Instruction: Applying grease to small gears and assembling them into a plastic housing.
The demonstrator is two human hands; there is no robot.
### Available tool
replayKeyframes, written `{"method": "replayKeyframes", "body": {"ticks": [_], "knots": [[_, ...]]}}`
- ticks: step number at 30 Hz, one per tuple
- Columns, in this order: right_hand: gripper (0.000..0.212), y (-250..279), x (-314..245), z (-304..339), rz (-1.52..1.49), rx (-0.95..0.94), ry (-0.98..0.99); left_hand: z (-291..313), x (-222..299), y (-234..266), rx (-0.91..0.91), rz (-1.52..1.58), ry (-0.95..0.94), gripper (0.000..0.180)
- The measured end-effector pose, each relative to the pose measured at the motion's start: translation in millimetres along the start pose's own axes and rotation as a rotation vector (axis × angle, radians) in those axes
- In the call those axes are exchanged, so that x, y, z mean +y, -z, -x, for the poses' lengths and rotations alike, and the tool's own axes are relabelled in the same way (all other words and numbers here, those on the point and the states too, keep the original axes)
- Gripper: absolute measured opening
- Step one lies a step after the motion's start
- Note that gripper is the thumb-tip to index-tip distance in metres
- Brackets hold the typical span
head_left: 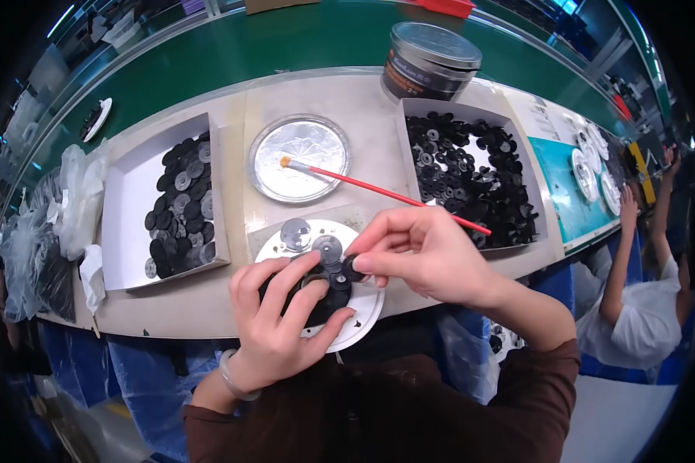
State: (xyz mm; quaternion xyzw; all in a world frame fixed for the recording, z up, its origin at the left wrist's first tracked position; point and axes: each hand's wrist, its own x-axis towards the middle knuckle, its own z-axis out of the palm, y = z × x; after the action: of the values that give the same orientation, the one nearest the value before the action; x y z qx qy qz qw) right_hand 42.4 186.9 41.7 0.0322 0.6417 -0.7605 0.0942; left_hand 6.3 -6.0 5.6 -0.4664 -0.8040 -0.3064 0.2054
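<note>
A white round base point(361, 318) bearing grey and black gears lies at the table's near edge. My left hand point(279, 320) rests over its left side, fingers spread and touching the gears, partly hiding them. Between the thumb and fingertips of my right hand point(432, 258) is a small black gear point(352, 268), pinched at the right of the gear cluster. A translucent grey gear point(328, 248) sits on the base just beyond my left fingertips. Across a round metal lid point(270, 174) lies a red-handled brush point(394, 195), its handle passing behind my right hand.
At left, a white box point(123, 224) holds black and grey discs; at right, another box point(471, 181) holds many small black gears. A metal tin point(431, 65) stands behind. Plastic bags point(77, 201) crowd the left edge. Another person's hand point(629, 207) is at far right beside white round bases.
</note>
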Motion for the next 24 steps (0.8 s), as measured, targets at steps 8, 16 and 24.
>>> {"method": "replayKeyframes", "body": {"ticks": [8,16,24], "knots": [[0.011,0,-1,-13,-0.149,0.014,-0.376,5,-3,-2,0.055,0.068,0.032,0.037],[0.011,0,-8,-20,-0.025,-0.014,-0.514,4,-3,-2,0.044,0.074,0.031,0.040],[0.016,0,0,-14,0.452,-0.034,-0.135,3,-2,-1,0.036,0.075,0.019,0.040]]}}
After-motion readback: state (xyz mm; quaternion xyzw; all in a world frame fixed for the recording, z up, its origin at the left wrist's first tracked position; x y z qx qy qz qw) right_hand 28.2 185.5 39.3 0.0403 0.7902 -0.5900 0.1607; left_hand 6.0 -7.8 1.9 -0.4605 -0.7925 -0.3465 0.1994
